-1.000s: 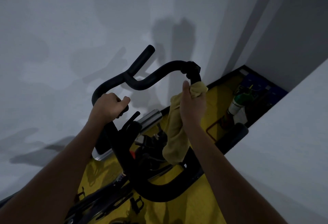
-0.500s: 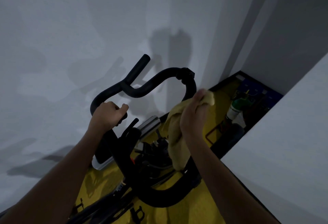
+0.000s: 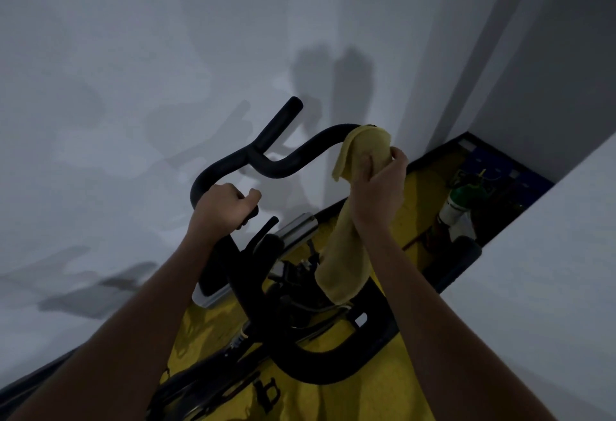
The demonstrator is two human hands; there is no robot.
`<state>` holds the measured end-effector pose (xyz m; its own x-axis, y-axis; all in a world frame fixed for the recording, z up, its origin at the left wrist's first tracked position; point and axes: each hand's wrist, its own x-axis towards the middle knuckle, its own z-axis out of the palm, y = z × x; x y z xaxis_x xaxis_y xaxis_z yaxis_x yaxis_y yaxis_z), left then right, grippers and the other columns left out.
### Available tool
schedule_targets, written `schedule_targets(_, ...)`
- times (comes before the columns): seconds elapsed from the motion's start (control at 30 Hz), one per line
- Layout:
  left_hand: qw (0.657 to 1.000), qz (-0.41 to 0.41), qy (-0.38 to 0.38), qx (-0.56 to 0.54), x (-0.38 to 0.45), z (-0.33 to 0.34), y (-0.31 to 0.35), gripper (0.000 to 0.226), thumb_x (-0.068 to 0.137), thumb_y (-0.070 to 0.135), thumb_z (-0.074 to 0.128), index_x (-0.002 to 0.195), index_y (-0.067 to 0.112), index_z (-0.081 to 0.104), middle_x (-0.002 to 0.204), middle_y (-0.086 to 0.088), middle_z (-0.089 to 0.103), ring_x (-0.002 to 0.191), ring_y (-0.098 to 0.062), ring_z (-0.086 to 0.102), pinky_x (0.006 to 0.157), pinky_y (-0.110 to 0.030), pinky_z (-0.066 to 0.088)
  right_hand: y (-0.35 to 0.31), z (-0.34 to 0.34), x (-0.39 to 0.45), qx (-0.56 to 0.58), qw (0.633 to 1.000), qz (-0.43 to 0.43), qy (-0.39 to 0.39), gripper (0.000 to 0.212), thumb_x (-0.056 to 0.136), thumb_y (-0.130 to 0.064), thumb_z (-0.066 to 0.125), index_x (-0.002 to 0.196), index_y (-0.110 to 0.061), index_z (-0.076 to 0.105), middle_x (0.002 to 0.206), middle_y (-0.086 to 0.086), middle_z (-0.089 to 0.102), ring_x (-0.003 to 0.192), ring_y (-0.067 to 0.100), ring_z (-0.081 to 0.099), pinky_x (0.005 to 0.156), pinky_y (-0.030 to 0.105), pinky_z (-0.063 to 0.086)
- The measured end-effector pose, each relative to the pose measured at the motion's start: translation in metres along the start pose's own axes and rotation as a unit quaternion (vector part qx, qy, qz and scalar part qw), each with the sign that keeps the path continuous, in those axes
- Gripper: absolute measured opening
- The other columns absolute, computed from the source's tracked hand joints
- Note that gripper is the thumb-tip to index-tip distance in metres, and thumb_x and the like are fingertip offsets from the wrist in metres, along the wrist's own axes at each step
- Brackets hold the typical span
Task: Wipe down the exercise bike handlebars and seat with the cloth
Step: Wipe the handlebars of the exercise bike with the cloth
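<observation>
Both forearms and hands are bare, with no sleeves visible.

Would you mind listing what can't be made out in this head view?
- Right handlebar end: covered by the cloth in the right hand.
- Left grip: hidden inside the left hand.
- Seat: not in view.
- Green bottle label: too dim and small.

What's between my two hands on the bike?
In the head view, a bare stretch of black handlebar with its upright horn runs from the left hand to the cloth gripped by the right hand.
</observation>
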<state>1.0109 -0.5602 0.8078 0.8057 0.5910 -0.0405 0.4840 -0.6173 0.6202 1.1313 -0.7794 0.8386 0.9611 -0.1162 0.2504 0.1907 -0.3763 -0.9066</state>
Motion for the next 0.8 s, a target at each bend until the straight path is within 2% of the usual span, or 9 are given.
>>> schedule_targets(0.13, 1.0, -0.004, 0.0, 0.006, -0.001, -0.001, 0.001, 0.057, 0.082, 0.054, 0.048, 0.049, 0.012, 0.066, 0.05, 0.001, 0.067, 0.043, -0.01, 0.061, 0.059, -0.027, 0.047, 0.008, -0.008, -0.026, 0.026, 0.999, 0.042, -0.013, 0.051, 0.101, -0.04, 0.054, 0.141, -0.013, 0.037, 0.098, -0.01, 0.056, 0.073, -0.001, 0.055, 0.056, 0.016, 0.04)
schedule_targets(0.2, 1.0, -0.003, -0.001, 0.003, -0.001, -0.001, 0.001, 0.056, 0.082, 0.055, 0.047, 0.048, 0.014, 0.066, 0.051, 0.001, 0.068, 0.043, -0.01, 0.061, 0.059, -0.027, 0.047, 0.011, -0.01, -0.045, 0.024, 0.996, 0.079, -0.029, 0.051, 0.101, -0.04, 0.056, 0.138, -0.009, 0.038, 0.088, -0.014, 0.051, 0.068, 0.0, 0.053, 0.051, 0.018, 0.038)
schedule_targets(0.3, 1.0, -0.005, -0.004, 0.005, -0.001, -0.001, 0.001, 0.055, 0.082, 0.055, 0.047, 0.048, 0.017, 0.067, 0.051, 0.002, 0.068, 0.044, -0.01, 0.062, 0.062, -0.029, 0.052, 0.02, -0.021, -0.072, 0.004, 0.987, 0.107, -0.119, 0.04, 0.1, -0.043, 0.056, 0.119, -0.012, 0.04, 0.084, -0.003, 0.055, 0.064, 0.008, 0.056, 0.047, 0.025, 0.043)
schedule_targets(0.37, 1.0, -0.008, -0.004, 0.007, -0.001, -0.002, 0.001, 0.056, 0.083, 0.055, 0.047, 0.047, 0.016, 0.066, 0.052, 0.002, 0.068, 0.045, -0.011, 0.062, 0.064, -0.03, 0.053, 0.028, -0.034, -0.088, -0.05, 0.976, 0.089, -0.194, 0.039, 0.099, -0.047, 0.057, 0.112, -0.014, 0.041, 0.079, 0.003, 0.06, 0.06, 0.017, 0.061, 0.045, 0.032, 0.047)
schedule_targets(0.43, 1.0, -0.008, -0.005, 0.005, -0.002, -0.002, 0.001, 0.055, 0.083, 0.055, 0.047, 0.046, 0.018, 0.066, 0.052, 0.002, 0.068, 0.043, -0.01, 0.061, 0.062, -0.029, 0.05, 0.038, -0.049, -0.098, -0.154, 0.952, 0.042, -0.261, 0.038, 0.098, -0.049, 0.056, 0.107, -0.014, 0.043, 0.077, 0.003, 0.062, 0.062, 0.018, 0.062, 0.047, 0.031, 0.044)
schedule_targets(0.57, 1.0, -0.01, -0.009, 0.004, -0.002, -0.001, 0.001, 0.054, 0.082, 0.057, 0.045, 0.047, 0.021, 0.066, 0.052, 0.002, 0.068, 0.043, -0.01, 0.061, 0.059, -0.027, 0.046, 0.051, -0.069, -0.108, -0.269, 0.916, -0.053, -0.293, 0.037, 0.099, -0.057, 0.049, 0.102, -0.02, 0.041, 0.074, -0.004, 0.06, 0.061, 0.013, 0.06, 0.049, 0.031, 0.047)
schedule_targets(0.63, 1.0, -0.007, -0.005, 0.002, 0.0, -0.001, -0.001, 0.057, 0.082, 0.057, 0.045, 0.046, 0.016, 0.063, 0.051, 0.001, 0.068, 0.044, -0.012, 0.062, 0.06, -0.028, 0.047, 0.049, -0.068, -0.105, -0.233, 0.926, -0.055, -0.292, 0.039, 0.098, -0.06, 0.047, 0.111, -0.024, 0.043, 0.073, -0.007, 0.06, 0.06, 0.009, 0.06, 0.047, 0.029, 0.045)
schedule_targets(0.7, 1.0, -0.005, -0.003, 0.0, 0.0, 0.0, -0.001, 0.059, 0.082, 0.056, 0.044, 0.045, 0.013, 0.062, 0.05, 0.0, 0.067, 0.045, -0.014, 0.063, 0.062, -0.029, 0.05, 0.043, -0.059, -0.097, -0.149, 0.946, -0.025, -0.287, 0.035, 0.097, -0.061, 0.049, 0.115, -0.032, 0.041, 0.074, -0.012, 0.061, 0.058, 0.003, 0.06, 0.047, 0.019, 0.038)
schedule_targets(0.8, 1.0, -0.003, -0.003, 0.003, 0.001, 0.0, -0.002, 0.06, 0.081, 0.056, 0.044, 0.049, 0.01, 0.064, 0.051, 0.0, 0.068, 0.047, -0.014, 0.063, 0.064, -0.029, 0.052, 0.034, -0.036, -0.074, -0.028, 0.974, 0.036, -0.223, 0.035, 0.099, -0.053, 0.051, 0.096, -0.018, 0.048, 0.066, -0.005, 0.056, 0.047, -0.003, 0.053, 0.039, 0.013, 0.034)
